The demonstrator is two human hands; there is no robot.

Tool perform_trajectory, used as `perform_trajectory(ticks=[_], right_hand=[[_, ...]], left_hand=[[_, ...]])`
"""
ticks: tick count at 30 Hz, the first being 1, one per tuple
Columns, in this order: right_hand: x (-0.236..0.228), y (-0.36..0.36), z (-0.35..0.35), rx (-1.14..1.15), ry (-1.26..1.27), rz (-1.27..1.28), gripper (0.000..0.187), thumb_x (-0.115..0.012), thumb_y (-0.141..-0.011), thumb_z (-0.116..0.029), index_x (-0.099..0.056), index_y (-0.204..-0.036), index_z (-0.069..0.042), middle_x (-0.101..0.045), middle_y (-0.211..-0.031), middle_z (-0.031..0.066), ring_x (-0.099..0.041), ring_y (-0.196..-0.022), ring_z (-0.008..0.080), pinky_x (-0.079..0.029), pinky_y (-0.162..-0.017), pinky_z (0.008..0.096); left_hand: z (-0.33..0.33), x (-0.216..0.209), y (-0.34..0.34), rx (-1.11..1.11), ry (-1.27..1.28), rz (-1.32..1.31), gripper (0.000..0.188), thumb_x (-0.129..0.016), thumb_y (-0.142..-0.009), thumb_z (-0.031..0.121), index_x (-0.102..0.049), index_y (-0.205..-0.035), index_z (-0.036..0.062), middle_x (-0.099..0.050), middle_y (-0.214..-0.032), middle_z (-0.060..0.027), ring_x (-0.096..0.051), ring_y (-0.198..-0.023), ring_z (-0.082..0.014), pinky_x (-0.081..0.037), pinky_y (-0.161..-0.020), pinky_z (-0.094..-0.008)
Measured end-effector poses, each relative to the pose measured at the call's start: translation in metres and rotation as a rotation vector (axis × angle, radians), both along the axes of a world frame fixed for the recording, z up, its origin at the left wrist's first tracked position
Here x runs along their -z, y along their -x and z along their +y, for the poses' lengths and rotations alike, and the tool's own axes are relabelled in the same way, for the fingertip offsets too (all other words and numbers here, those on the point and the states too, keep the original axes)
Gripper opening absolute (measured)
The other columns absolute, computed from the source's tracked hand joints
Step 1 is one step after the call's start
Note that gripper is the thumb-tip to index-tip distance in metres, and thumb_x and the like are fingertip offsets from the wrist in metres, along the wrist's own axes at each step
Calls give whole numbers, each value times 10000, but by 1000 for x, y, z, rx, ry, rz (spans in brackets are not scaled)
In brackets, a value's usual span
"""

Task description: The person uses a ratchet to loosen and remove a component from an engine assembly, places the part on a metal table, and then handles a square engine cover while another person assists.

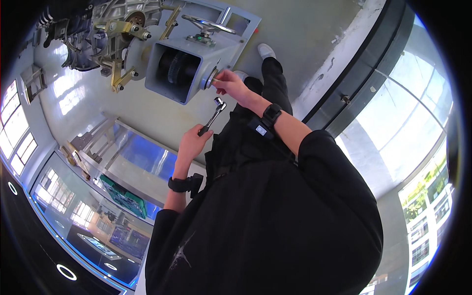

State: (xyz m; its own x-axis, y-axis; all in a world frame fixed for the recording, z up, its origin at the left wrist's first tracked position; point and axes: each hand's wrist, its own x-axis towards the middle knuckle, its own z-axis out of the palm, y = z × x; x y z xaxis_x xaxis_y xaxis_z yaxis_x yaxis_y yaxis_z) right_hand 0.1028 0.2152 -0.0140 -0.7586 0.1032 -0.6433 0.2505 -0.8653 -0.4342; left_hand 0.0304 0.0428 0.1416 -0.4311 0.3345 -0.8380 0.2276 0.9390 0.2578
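While left hand (193, 142) grips one end, ratchet wrench (214, 118), jutting beyond

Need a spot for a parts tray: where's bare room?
Bare floor shows between the grey housing and metal bench, and between the blue-grey frame and pale ledge. Crowded: between the right hand and ratchet wrench, and around the gold brackets.
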Motion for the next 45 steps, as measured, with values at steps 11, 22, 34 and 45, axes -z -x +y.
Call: perform_trajectory(ticks=[11,22,34,45], right_hand=[[-10,4,5,156,127,34,669,-664,-870,-316,-305,-1306,43,-494,-1131,163,-620,-882,225,-521,-806,349],[-8,9,-7,217,197,45,638,-672,-878,-368,-340,-1231,46,-558,-1034,170,-637,-881,256,-529,-861,372],[-5,6,-10,223,-147,-24,626,-772,-772,-204,-381,-1207,20,-554,-1056,142,-621,-882,192,-513,-814,313],[3,-2,-4,197,-36,18,581,-730,-784,-103,-383,-1241,-12,-492,-1136,123,-589,-992,208,-525,-858,342]], left_hand=[[-12,1,-1,25,49,-26,379,-658,-824,352,-596,-903,-14,-576,-691,-150,-539,-641,-260,-418,-612,-372],[-9,4,8,58,39,-18,356,-661,-835,327,-588,-887,-17,-542,-649,-107,-481,-599,-182,-389,-577,-344],[1,6,15,122,81,-31,373,-662,-829,340,-585,-897,-20,-579,-691,-156,-549,-633,-272,-432,-623,-365],[8,5,8,93,49,-25,344,-661,-842,322,-583,-878,-12,-521,-645,-81,-450,-599,-158,-380,-573,-328]])
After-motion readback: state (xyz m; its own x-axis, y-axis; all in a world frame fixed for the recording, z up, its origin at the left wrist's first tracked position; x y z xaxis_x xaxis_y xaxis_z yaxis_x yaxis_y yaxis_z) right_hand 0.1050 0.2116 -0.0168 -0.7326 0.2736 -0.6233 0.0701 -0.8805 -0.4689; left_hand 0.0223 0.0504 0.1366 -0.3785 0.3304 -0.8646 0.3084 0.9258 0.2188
